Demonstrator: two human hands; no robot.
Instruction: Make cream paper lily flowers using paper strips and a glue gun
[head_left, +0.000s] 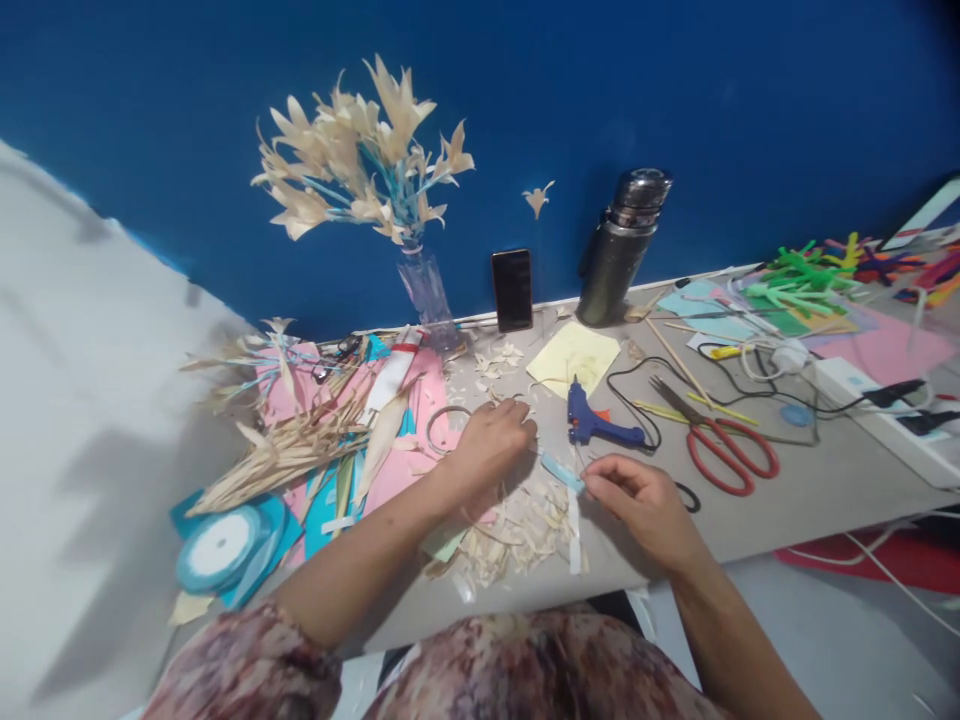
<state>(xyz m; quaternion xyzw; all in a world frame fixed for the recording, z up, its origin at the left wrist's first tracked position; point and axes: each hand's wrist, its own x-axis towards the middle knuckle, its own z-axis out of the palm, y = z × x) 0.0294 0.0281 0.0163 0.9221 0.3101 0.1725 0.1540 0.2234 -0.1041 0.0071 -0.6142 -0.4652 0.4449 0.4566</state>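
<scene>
My right hand is closed in a pinch at the end of a short strip of light blue ribbon; a thin wire-like line rises by its fingertips. To the left, my left hand is closed, palm down and fingers curled under, near the ribbon's other end. What its fingertips hold is hidden. A blue glue gun lies just beyond my right hand. Below and between both hands spreads a heap of pale dried husk scraps. Red-handled scissors rest to the right.
Dried-husk flowers stand in a clear vase by the blue wall. Nearby are a phone, a steel flask and yellow paper. A ribbon spool lies left; a white power strip and cords lie right.
</scene>
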